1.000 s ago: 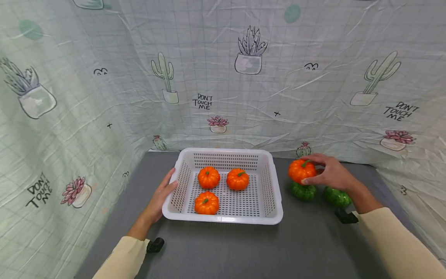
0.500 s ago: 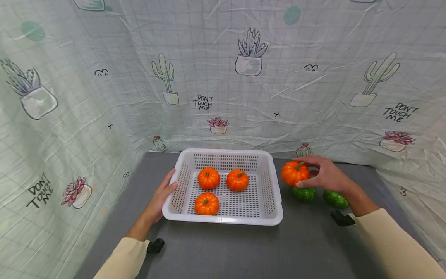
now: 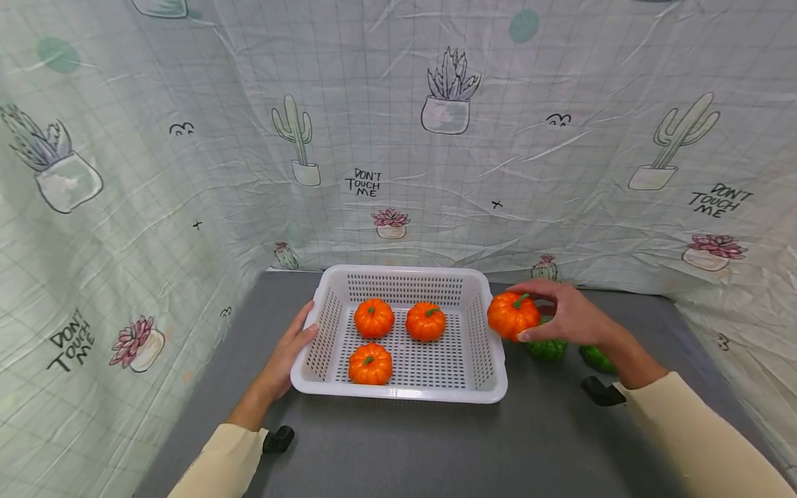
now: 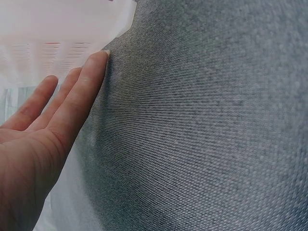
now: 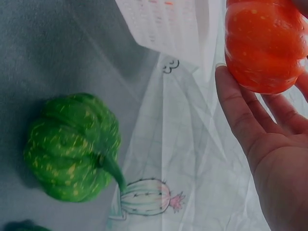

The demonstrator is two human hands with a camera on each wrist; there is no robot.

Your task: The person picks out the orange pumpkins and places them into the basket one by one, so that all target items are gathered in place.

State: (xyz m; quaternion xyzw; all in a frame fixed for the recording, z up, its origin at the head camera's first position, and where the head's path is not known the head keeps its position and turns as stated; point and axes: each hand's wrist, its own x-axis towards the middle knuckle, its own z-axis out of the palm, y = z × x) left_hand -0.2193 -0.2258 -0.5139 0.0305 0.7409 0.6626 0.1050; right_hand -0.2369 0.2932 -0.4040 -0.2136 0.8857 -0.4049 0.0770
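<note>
My right hand grips a small orange pumpkin between thumb and fingers, overlapping the basket's right rim in the head view. The right wrist view shows this orange pumpkin held up, higher than a green pumpkin on the table. With fingers straight, my left hand touches the left side of the white plastic basket; the left wrist view has its fingers along the basket's wall. Inside the basket sit three orange pumpkins, two at the back and one at the front left.
Right of the basket, a green pumpkin and another green pumpkin lie on the grey table, partly hidden by my right hand and arm. A cloth curtain printed with cacti hangs behind the table and along both sides.
My right hand has carried the orange pumpkin leftward, from over the green pumpkin to the basket's right rim. The left hand and the basket have stayed in place.
</note>
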